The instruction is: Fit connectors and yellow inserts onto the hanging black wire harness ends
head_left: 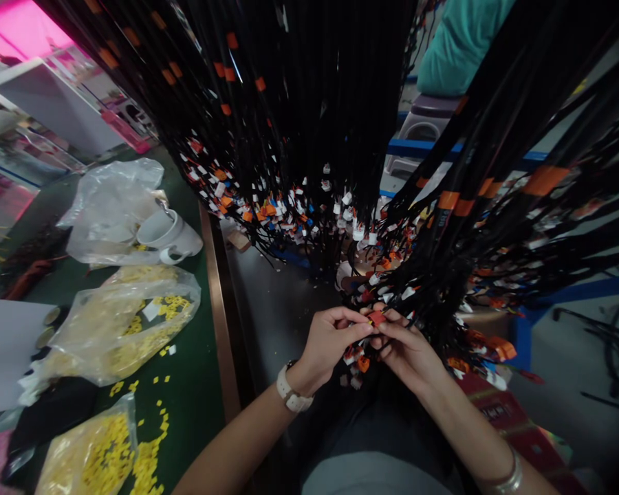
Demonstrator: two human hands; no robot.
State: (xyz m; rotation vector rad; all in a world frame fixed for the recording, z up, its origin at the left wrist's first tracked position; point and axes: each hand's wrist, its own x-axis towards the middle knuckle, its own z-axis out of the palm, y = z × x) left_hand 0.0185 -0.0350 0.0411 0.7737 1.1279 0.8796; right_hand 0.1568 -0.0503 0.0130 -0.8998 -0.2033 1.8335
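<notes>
Thick bundles of black cables (309, 103) hang down in front of me, their ends tipped with white, orange and blue connectors (289, 206). My left hand (330, 340) and my right hand (405, 350) meet just below the bundles. Both pinch a small red connector (376, 317) at the fingertips. More orange and white connectors (358, 361) dangle under my fingers. A white watch sits on my left wrist and a silver bangle on my right.
A green table (196, 385) at the left carries clear bags of small yellow parts (128, 323), loose yellow parts, a white mug (172, 234) and crumpled plastic. A brown table edge (219, 309) runs beside me. A person in a teal top (459, 41) sits behind the cables.
</notes>
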